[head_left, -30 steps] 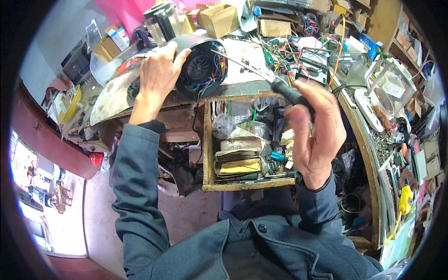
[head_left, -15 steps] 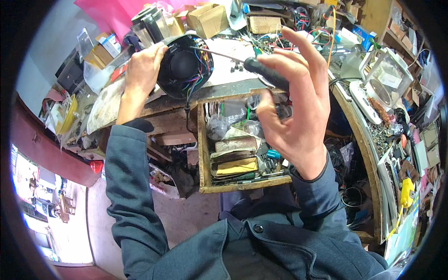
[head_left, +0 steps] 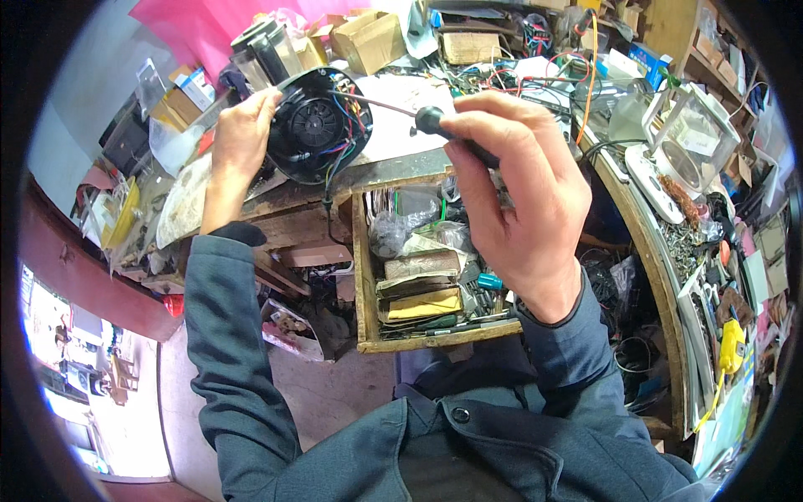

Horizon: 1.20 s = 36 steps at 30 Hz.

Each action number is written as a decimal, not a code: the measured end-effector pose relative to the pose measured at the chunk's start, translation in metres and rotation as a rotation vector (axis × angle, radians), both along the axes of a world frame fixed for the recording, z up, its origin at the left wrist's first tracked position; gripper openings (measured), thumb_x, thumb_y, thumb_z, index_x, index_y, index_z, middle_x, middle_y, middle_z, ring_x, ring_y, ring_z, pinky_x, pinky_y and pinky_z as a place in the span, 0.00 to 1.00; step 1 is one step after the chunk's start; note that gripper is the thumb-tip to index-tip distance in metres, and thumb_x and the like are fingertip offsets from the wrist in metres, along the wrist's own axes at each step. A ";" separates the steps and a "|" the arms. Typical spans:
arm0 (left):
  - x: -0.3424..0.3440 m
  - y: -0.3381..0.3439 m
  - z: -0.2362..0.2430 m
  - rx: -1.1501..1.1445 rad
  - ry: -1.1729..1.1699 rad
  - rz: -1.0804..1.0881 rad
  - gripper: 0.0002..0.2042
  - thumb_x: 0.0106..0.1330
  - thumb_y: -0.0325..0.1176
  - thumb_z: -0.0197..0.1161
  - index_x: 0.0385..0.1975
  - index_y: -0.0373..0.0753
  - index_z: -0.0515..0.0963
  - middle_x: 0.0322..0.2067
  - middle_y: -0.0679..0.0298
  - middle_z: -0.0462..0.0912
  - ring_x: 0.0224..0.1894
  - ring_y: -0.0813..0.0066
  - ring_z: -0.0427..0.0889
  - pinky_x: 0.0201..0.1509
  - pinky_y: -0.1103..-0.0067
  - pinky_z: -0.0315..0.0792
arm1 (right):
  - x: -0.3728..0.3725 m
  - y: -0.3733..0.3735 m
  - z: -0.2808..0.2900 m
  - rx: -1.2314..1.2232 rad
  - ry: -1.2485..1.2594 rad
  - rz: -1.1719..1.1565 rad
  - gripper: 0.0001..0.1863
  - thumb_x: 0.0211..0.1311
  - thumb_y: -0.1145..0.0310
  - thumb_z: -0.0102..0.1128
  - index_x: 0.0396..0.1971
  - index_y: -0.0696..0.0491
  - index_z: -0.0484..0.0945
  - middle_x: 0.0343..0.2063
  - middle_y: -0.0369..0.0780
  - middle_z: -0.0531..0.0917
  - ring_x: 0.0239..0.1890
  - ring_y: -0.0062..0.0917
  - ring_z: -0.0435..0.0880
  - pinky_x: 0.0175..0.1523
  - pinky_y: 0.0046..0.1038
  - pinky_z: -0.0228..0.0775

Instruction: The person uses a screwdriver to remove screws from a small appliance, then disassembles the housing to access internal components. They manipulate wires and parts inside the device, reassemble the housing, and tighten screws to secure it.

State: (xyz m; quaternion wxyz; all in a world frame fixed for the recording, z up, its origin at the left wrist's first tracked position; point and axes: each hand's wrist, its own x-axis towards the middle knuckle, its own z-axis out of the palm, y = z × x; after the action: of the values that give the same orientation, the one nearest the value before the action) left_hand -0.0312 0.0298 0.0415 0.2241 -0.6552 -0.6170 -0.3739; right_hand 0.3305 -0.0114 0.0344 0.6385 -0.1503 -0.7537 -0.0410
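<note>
My left hand (head_left: 242,138) grips the upper left rim of a round black appliance housing (head_left: 297,159), which is tilted up at the bench's front edge with a vented centre and coloured wires showing inside. A dark cord hangs from its bottom. My right hand (head_left: 523,192) is closed on the black handle of a screwdriver (head_left: 431,119), held almost horizontally. Its long shaft reaches left into the upper part of the housing; whether the tip sits on a screw I cannot tell. A white sheet (head_left: 393,142) with small dark pieces on it lies behind.
An open wooden drawer (head_left: 418,343) of bags and tools juts below the bench. Cardboard boxes (head_left: 368,42) and tangled wires stand at the back. A cluttered side bench at right holds a clear plastic appliance frame (head_left: 686,142) and a yellow tool (head_left: 732,343). A pink sheet hangs behind.
The housing and my left hand have shifted left. My right hand has moved left with the screwdriver, its fingers, lifted and spread half a second ago, now curled round the handle.
</note>
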 end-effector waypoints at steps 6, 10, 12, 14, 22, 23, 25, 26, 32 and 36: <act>-0.027 0.004 -0.004 0.061 -0.057 -0.037 0.14 0.75 0.41 0.62 0.48 0.39 0.86 0.37 0.47 0.87 0.41 0.57 0.91 0.43 0.70 0.80 | 0.012 -0.007 -0.006 0.054 -0.019 -0.016 0.13 0.53 0.88 0.67 0.37 0.57 0.85 0.46 0.47 0.84 0.46 0.36 0.85 0.51 0.29 0.78; -0.038 0.001 -0.006 0.054 -0.089 -0.015 0.14 0.75 0.42 0.63 0.49 0.40 0.86 0.38 0.50 0.89 0.41 0.66 0.91 0.45 0.73 0.79 | 0.021 -0.021 -0.010 0.043 -0.015 -0.047 0.14 0.51 0.87 0.68 0.38 0.56 0.85 0.45 0.50 0.84 0.45 0.37 0.85 0.50 0.31 0.79; -0.038 0.001 -0.004 0.031 -0.115 0.005 0.14 0.75 0.42 0.64 0.49 0.40 0.86 0.38 0.52 0.90 0.41 0.71 0.90 0.45 0.74 0.79 | 0.034 -0.035 -0.014 0.060 -0.010 -0.121 0.16 0.50 0.86 0.68 0.40 0.57 0.84 0.45 0.52 0.84 0.44 0.38 0.86 0.48 0.33 0.80; -0.036 0.001 -0.004 0.040 -0.121 -0.028 0.14 0.75 0.42 0.64 0.49 0.39 0.86 0.38 0.52 0.90 0.42 0.71 0.90 0.46 0.74 0.79 | 0.050 -0.055 -0.020 0.065 -0.007 -0.195 0.16 0.51 0.82 0.67 0.42 0.57 0.81 0.43 0.56 0.83 0.41 0.38 0.85 0.47 0.34 0.81; -0.035 0.005 0.001 -0.026 -0.117 -0.040 0.16 0.76 0.42 0.62 0.51 0.37 0.85 0.42 0.56 0.91 0.45 0.76 0.88 0.50 0.76 0.78 | 0.049 -0.067 -0.040 -0.096 0.048 -0.116 0.24 0.45 0.84 0.73 0.46 0.51 0.84 0.46 0.50 0.80 0.39 0.32 0.85 0.41 0.28 0.81; -0.034 0.006 0.002 -0.028 -0.111 -0.056 0.15 0.76 0.41 0.62 0.51 0.37 0.85 0.43 0.53 0.90 0.45 0.74 0.89 0.50 0.76 0.79 | 0.048 -0.062 -0.041 -0.070 0.010 -0.105 0.24 0.44 0.85 0.72 0.46 0.52 0.84 0.46 0.50 0.81 0.38 0.32 0.85 0.41 0.28 0.80; -0.033 0.007 0.003 -0.047 -0.113 -0.076 0.15 0.77 0.40 0.61 0.51 0.36 0.85 0.42 0.55 0.91 0.45 0.75 0.89 0.50 0.77 0.79 | 0.044 -0.055 -0.040 -0.049 -0.063 -0.085 0.24 0.44 0.86 0.70 0.45 0.52 0.84 0.45 0.50 0.82 0.38 0.32 0.85 0.41 0.28 0.80; -0.032 0.007 0.004 -0.052 -0.113 -0.073 0.15 0.77 0.39 0.61 0.51 0.36 0.85 0.42 0.55 0.91 0.45 0.75 0.89 0.50 0.77 0.79 | 0.042 -0.055 -0.035 -0.061 -0.103 -0.090 0.23 0.45 0.86 0.70 0.44 0.52 0.84 0.45 0.50 0.82 0.38 0.33 0.86 0.41 0.28 0.80; -0.028 0.008 0.007 -0.063 -0.084 -0.056 0.15 0.76 0.40 0.61 0.51 0.36 0.85 0.41 0.53 0.91 0.44 0.75 0.89 0.49 0.77 0.79 | 0.013 -0.029 -0.032 0.063 -0.173 -0.071 0.21 0.44 0.85 0.70 0.41 0.53 0.84 0.42 0.46 0.83 0.36 0.35 0.87 0.41 0.29 0.82; -0.027 0.009 0.008 -0.068 -0.068 -0.028 0.16 0.77 0.42 0.60 0.50 0.36 0.85 0.40 0.51 0.90 0.44 0.75 0.89 0.48 0.76 0.79 | -0.014 -0.008 -0.030 0.168 -0.099 -0.034 0.19 0.44 0.85 0.69 0.40 0.55 0.84 0.40 0.45 0.83 0.34 0.33 0.86 0.37 0.29 0.81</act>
State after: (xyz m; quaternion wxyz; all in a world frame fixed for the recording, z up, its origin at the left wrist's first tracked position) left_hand -0.0581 0.0385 0.0493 0.1755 -0.6580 -0.6272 -0.3779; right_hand 0.3164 -0.0189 0.0046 0.6099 -0.1067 -0.7757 -0.1223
